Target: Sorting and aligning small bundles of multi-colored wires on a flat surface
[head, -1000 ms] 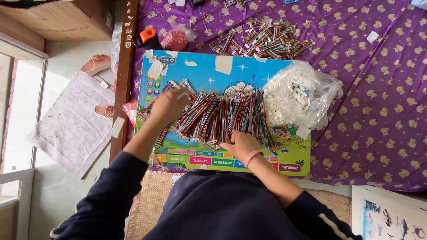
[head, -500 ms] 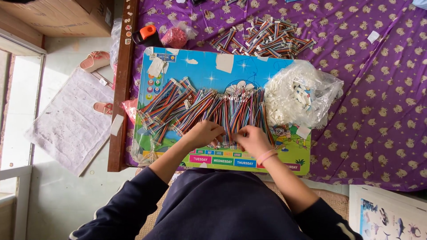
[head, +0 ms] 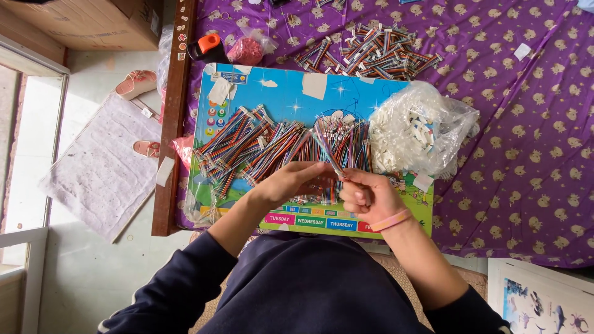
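Centrally, a blue picture board (head: pixel 291 93) lies on a purple patterned cloth (head: pixel 526 161), and every position below is given relative to that board.

Hands: the left hand (head: pixel 291 182) and the right hand (head: pixel 366 196) meet over the board's near edge. Both are closed on one multicoloured ribbon cable (head: pixel 328 151), which runs slantwise from the fingers up toward the board's middle. The right wrist carries a pink band (head: pixel 391 220).

On the board: a spread of ribbon cables (head: pixel 247 145) covers its middle, reaching from the left half to just beside a clear plastic bag (head: pixel 421 130) of small white parts. That bag overlaps the board's right edge.

Labels on the board: two pale tape patches sit near the far edge, one at the top centre (head: pixel 314 85) and one at the upper left (head: pixel 219 91). A column of small round coloured dots runs down the left side. A row of coloured rectangular tabs (head: pixel 309 220), pink, green and blue, lines the near edge, partly hidden by the hands.

Beyond the far edge: a second heap of cables (head: pixel 371 52) lies on the cloth. A small bag of red pieces (head: pixel 247 49) and an orange object (head: pixel 209 43) sit near the far-left corner.

Left of the board: a wooden rail (head: pixel 174 117) bounds the cloth. Past it, on the floor, lie a pale mat (head: pixel 99 167) and a pink sandal (head: pixel 136 83). A cardboard box (head: pixel 93 21) stands farther off.
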